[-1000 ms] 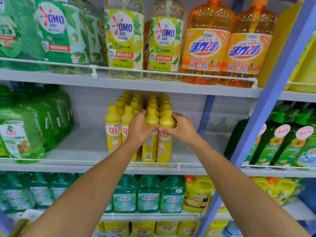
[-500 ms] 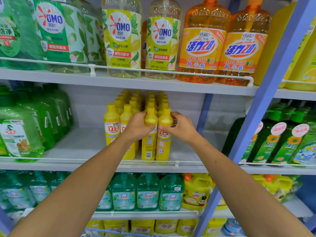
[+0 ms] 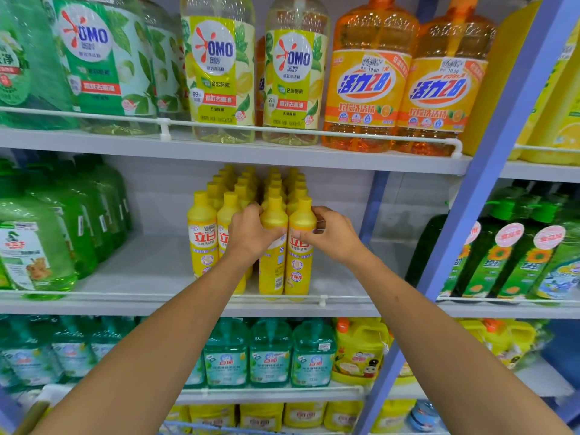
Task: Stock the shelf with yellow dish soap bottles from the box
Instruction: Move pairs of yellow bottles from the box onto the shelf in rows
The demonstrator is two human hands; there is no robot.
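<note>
Several rows of slim yellow dish soap bottles stand on the middle shelf [image 3: 131,271]. Both arms reach to the front row. My left hand [image 3: 251,233] wraps the shoulder of a front yellow bottle [image 3: 272,265] whose back label faces me. My right hand [image 3: 332,233] grips the neighbouring front yellow bottle [image 3: 298,265] just below its neck. Both bottles stand upright on the shelf behind the white wire rail [image 3: 323,299]. Two more front bottles [image 3: 201,243] stand to the left. The box is out of view.
Green detergent jugs [image 3: 37,246] fill the shelf's left side. A blue upright [image 3: 489,171] bounds the right, with dark green bottles [image 3: 508,259] beyond it. Large OMO bottles [image 3: 219,70] and orange bottles [image 3: 367,86] stand above; teal bottles [image 3: 270,353] stand below.
The view has shifted slightly. Both hands stay on the two front bottles, sliding a little lower on their shoulders.
</note>
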